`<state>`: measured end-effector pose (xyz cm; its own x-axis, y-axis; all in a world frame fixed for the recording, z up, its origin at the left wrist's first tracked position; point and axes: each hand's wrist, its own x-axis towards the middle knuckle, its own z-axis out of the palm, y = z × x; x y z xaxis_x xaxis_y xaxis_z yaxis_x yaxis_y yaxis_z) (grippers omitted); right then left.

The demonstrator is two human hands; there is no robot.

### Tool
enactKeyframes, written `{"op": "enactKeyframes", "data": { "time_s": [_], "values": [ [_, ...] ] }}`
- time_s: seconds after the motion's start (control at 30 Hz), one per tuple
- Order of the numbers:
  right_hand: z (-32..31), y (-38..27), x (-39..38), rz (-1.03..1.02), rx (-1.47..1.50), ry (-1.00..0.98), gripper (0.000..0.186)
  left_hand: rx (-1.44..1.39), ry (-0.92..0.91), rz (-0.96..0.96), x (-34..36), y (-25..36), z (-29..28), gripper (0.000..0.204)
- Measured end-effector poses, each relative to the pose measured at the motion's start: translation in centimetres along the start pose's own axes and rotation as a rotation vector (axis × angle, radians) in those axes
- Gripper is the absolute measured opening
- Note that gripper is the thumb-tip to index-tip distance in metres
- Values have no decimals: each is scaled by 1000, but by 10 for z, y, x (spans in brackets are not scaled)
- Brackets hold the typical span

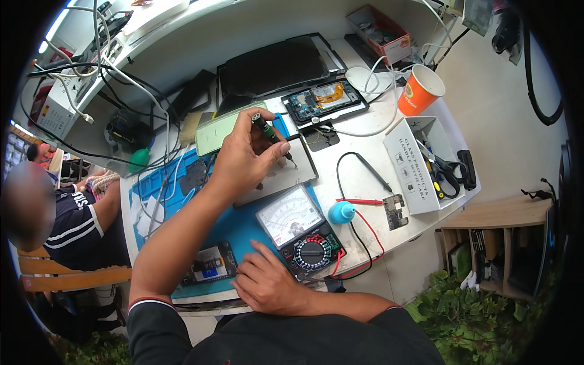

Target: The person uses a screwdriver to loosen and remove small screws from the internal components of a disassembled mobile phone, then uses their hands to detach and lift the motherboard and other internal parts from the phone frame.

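Note:
A small dark screwdriver (266, 129) with a green band is gripped in my left hand (244, 155). Its thin tip points down at a white panel (291, 177) with a dark edge, where small dark specks lie. My right hand (266, 283) rests palm down at the front of the blue mat (243, 228), holding nothing, its fingers loosely bent and apart. Just beyond it lies an analog multimeter (313, 252) with a white dial face. Left of the right hand sits an opened phone or similar device (210, 264) with its circuitry showing.
Behind stands an opened tablet (325, 100) with an orange ribbon cable. An orange paper cup (420, 90), a white box (413, 167) of scissors and tools, a blue bottle (342, 212), test probes (374, 173) and a circuit board (395, 212) occupy the right. Another person (76, 219) sits left.

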<state>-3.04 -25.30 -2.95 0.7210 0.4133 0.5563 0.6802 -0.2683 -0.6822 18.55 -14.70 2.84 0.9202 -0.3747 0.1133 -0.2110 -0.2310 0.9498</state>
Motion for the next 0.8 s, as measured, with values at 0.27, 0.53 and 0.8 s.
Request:
{"op": "enactKeyframes", "data": {
  "time_s": [0.27,0.53,0.8],
  "values": [
    [2,1,0,-12,-10,20,16,38,-36,17,-9,5,4,57],
    [1,0,0,-14,-31,11,16,136,-99,-40,-17,16,-3,63],
    [-1,-2,2,-11,-42,15,16,21,2,8,-17,14,-3,56]
  ]
}}
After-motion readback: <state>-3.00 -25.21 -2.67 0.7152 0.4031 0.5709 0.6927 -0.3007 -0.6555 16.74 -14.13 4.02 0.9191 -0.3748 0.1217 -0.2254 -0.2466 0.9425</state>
